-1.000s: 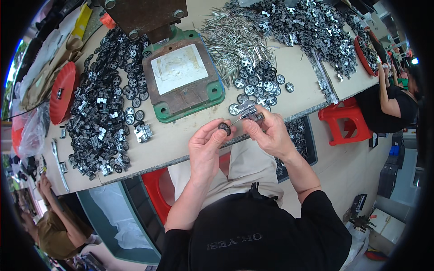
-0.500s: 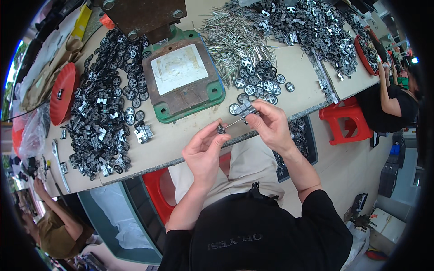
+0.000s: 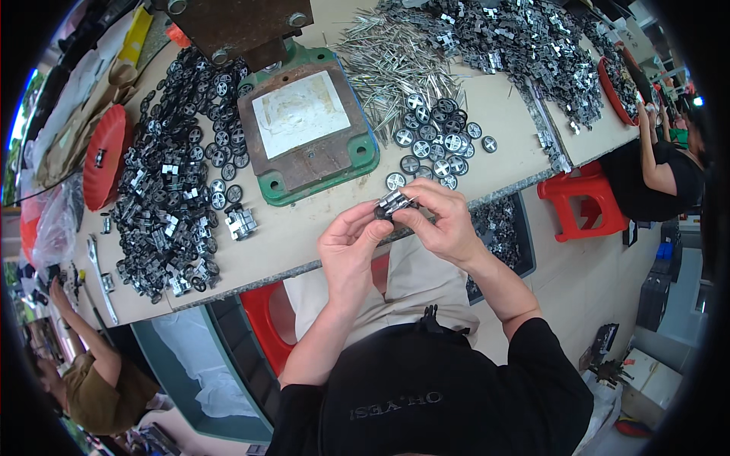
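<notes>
Just off the table's front edge, my two hands meet around one small black-and-silver toy car chassis (image 3: 392,202). My left hand (image 3: 350,242) pinches a small black wheel (image 3: 382,213) between thumb and fingers, pressed up against the chassis side. With thumb and fingertips my right hand (image 3: 442,222) grips the chassis from the other side. The thin metal axle is mostly hidden between them. Close beyond my hands lies a loose group of black wheels with silver spokes (image 3: 441,149).
A green-based press (image 3: 319,182) with a white pad stands mid-table. Left of it are heaped wheels and chassis parts (image 3: 163,235); behind lie metal pins (image 3: 395,68) and more black parts (image 3: 525,45). A red stool (image 3: 582,201) stands right. Other people work at both sides.
My hands have come together. The axle that showed between the wheel and the chassis is now mostly out of sight, and the wheel sits against the chassis.
</notes>
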A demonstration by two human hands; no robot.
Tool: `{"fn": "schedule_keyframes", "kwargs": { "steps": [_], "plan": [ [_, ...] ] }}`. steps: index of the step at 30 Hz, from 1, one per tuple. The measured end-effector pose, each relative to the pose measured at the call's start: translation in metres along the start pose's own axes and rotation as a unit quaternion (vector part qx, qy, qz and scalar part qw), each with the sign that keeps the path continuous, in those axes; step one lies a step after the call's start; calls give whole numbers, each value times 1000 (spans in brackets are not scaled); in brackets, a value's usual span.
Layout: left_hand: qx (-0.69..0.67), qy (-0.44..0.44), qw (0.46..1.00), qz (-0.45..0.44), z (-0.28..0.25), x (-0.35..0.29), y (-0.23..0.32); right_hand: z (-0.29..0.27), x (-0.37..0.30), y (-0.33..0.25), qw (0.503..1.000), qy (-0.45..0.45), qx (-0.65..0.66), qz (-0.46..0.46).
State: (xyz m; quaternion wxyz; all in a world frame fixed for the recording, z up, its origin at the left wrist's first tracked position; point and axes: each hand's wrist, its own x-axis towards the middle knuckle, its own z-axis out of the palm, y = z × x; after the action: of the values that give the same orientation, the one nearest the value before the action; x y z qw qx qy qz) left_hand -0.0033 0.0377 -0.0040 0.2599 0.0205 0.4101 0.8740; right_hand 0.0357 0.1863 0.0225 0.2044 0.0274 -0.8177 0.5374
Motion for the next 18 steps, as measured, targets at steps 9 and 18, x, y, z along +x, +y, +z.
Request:
{"fn": "schedule_keyframes", "kwargs": {
  "steps": [9, 18],
  "plan": [
    [-68, -23, 997, -31, -21, 3, 20, -31, 22, 8, 978, 7, -208, 2],
    [-67, -15, 997, -41, -23, 3, 20, -15, 28, 20, 960, -78, -265, -44]
  ]
}}
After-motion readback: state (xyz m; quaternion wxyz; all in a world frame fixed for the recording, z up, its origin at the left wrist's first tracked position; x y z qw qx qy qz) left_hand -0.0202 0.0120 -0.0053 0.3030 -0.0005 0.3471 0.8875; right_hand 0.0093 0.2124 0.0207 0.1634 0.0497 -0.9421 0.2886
